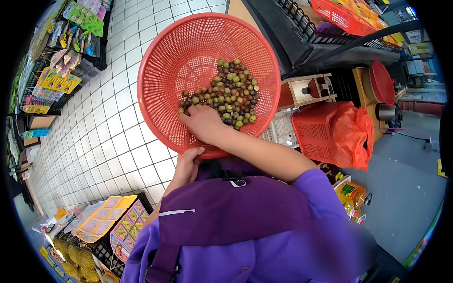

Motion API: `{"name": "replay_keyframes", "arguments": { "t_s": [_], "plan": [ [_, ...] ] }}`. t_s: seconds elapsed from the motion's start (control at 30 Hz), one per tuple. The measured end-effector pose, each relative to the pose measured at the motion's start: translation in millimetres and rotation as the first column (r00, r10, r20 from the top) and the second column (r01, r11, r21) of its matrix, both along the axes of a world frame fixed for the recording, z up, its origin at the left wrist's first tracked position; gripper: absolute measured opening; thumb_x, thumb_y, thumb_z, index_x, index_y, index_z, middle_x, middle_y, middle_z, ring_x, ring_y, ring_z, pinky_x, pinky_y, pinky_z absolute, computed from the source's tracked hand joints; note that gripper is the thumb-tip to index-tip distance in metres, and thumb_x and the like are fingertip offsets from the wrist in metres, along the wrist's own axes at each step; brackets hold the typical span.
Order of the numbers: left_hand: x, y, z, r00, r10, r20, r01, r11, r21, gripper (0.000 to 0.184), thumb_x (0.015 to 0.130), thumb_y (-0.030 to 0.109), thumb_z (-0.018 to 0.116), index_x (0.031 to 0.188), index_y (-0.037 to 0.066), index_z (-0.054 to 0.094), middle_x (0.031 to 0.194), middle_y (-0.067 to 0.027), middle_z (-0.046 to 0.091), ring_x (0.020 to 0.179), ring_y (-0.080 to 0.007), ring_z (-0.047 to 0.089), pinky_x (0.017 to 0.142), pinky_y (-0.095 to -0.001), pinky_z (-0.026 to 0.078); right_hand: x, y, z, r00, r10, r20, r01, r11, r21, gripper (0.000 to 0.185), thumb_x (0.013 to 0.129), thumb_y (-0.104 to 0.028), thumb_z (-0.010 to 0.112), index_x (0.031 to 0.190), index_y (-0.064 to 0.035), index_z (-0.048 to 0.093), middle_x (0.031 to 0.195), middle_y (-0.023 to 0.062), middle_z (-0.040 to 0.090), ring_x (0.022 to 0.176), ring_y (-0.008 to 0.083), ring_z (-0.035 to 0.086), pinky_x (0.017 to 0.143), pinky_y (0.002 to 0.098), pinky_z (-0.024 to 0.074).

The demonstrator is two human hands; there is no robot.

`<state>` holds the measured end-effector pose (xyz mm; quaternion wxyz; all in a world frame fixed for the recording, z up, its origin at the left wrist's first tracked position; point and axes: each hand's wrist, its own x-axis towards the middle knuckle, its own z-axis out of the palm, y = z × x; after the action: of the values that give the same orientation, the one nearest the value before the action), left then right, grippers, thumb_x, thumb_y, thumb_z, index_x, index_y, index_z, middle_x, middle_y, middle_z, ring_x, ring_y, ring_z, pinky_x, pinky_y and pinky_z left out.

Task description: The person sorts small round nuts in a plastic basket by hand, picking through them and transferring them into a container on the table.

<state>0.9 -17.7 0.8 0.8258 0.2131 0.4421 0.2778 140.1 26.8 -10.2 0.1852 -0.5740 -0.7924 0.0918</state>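
Right hand: down among small round green-brown fruits, grip can't be told | left hand: holding near rim of red perforated plastic basket | fruits: heaped inside, toward right

A floor of white square tiles with dark grout lines covers much of the left side, with bright glare on its surface, while a smooth, plain grey floor spreads at the right. A black display rack of colourful packaged goods lines the upper left. At the upper right stands a dark display counter with a black slatted rim.
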Motion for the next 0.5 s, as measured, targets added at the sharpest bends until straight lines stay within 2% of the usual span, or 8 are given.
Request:
{"name": "replay_keyframes", "arguments": {
  "t_s": [0.13, 0.2, 0.23, 0.3, 0.33, 0.4, 0.43, 0.5],
  "plan": [
    [2, 2, 2, 0.999, 0.037, 0.009, -0.037, 0.999, 0.015, 0.040, 0.075, 0.001, 0.046, 0.114, -0.007, 0.041, 0.097, -0.0132, 0.058, 0.088, -0.0205, 0.058, 0.082, -0.0355, 0.047, -1, -2, 9, 0.996, -0.053, -0.074, 0.039, 0.983, -0.182, 0.019, 0.078, -0.014, 0.047, 0.093, -0.0110, 0.056, 0.083, 0.0104, 0.057, 0.081, 0.0262, 0.057, 0.068, 0.0368, 0.0455],
    [-2, 4, 0, 0.999, 0.033, 0.019, -0.033, 0.999, 0.003, 0.038, 0.075, 0.001, 0.048, 0.112, -0.006, 0.042, 0.097, -0.0125, 0.058, 0.088, -0.0206, 0.058, 0.080, -0.0349, 0.048, 10, -5, 14, 0.947, -0.174, -0.269, 0.109, 0.965, -0.237, 0.017, 0.075, -0.016, 0.051, 0.091, -0.0121, 0.057, 0.080, 0.0102, 0.058, 0.078, 0.0265, 0.058, 0.065, 0.0380, 0.0458],
    [-5, 5, -2, 0.999, 0.032, 0.029, -0.032, 0.999, -0.009, 0.037, 0.075, 0.001, 0.050, 0.111, -0.005, 0.043, 0.097, -0.0117, 0.058, 0.089, -0.0206, 0.059, 0.078, -0.0343, 0.049, 20, -3, 19, 0.893, -0.231, -0.387, 0.163, 0.966, -0.200, 0.018, 0.073, -0.017, 0.053, 0.090, -0.0128, 0.057, 0.078, 0.0089, 0.057, 0.074, 0.0269, 0.058, 0.061, 0.0390, 0.0457],
    [-7, 7, -2, 0.999, 0.048, 0.010, -0.048, 0.999, -0.005, 0.038, 0.075, 0.002, 0.050, 0.111, -0.005, 0.043, 0.098, -0.0124, 0.058, 0.088, -0.0211, 0.059, 0.077, -0.0344, 0.050, 52, -13, 41, 0.799, -0.377, -0.468, 0.287, 0.924, -0.254, 0.021, 0.073, -0.014, 0.051, 0.094, -0.0107, 0.056, 0.081, 0.0082, 0.057, 0.075, 0.0267, 0.057, 0.064, 0.0372, 0.0453],
    [-7, 8, -2, 0.998, 0.068, -0.009, -0.068, 0.998, 0.003, 0.038, 0.075, 0.002, 0.050, 0.112, -0.005, 0.042, 0.098, -0.0131, 0.058, 0.087, -0.0215, 0.060, 0.077, -0.0345, 0.050, 68, -21, 32, 0.704, -0.396, -0.590, 0.385, 0.910, -0.153, 0.024, 0.074, -0.014, 0.053, 0.097, -0.0098, 0.056, 0.084, 0.0089, 0.058, 0.073, 0.0244, 0.057, 0.066, 0.0348, 0.0457],
    [-7, 11, 1, 0.996, 0.085, -0.001, -0.085, 0.996, 0.007, 0.038, 0.075, 0.002, 0.049, 0.112, -0.005, 0.042, 0.099, -0.0135, 0.058, 0.087, -0.0219, 0.060, 0.077, -0.0345, 0.050, 97, -48, 48, 0.506, -0.611, -0.609, 0.520, 0.780, -0.349, 0.023, 0.078, -0.009, 0.055, 0.101, -0.0087, 0.056, 0.083, 0.0057, 0.057, 0.069, 0.0139, 0.054, 0.063, 0.0269, 0.0450],
    [-8, 12, 2, 0.995, 0.098, 0.000, -0.098, 0.995, 0.012, 0.038, 0.075, 0.003, 0.049, 0.112, -0.005, 0.042, 0.099, -0.0138, 0.058, 0.086, -0.0223, 0.060, 0.076, -0.0345, 0.050, 114, -62, 30, 0.530, -0.576, -0.623, 0.580, 0.782, -0.229, 0.024, 0.078, -0.007, 0.054, 0.102, -0.0077, 0.056, 0.082, 0.0058, 0.057, 0.068, 0.0117, 0.054, 0.063, 0.0251, 0.0446],
    [-11, 14, 1, 0.996, 0.090, -0.003, -0.090, 0.996, -0.005, 0.037, 0.076, 0.004, 0.048, 0.112, -0.006, 0.042, 0.100, -0.0148, 0.058, 0.087, -0.0231, 0.060, 0.075, -0.0349, 0.050, 136, -86, -13, 0.481, -0.579, -0.658, 0.618, 0.756, -0.215, 0.025, 0.077, -0.008, 0.055, 0.102, -0.0065, 0.055, 0.083, 0.0075, 0.058, 0.068, 0.0132, 0.055, 0.064, 0.0258, 0.0450]
  ]
}}
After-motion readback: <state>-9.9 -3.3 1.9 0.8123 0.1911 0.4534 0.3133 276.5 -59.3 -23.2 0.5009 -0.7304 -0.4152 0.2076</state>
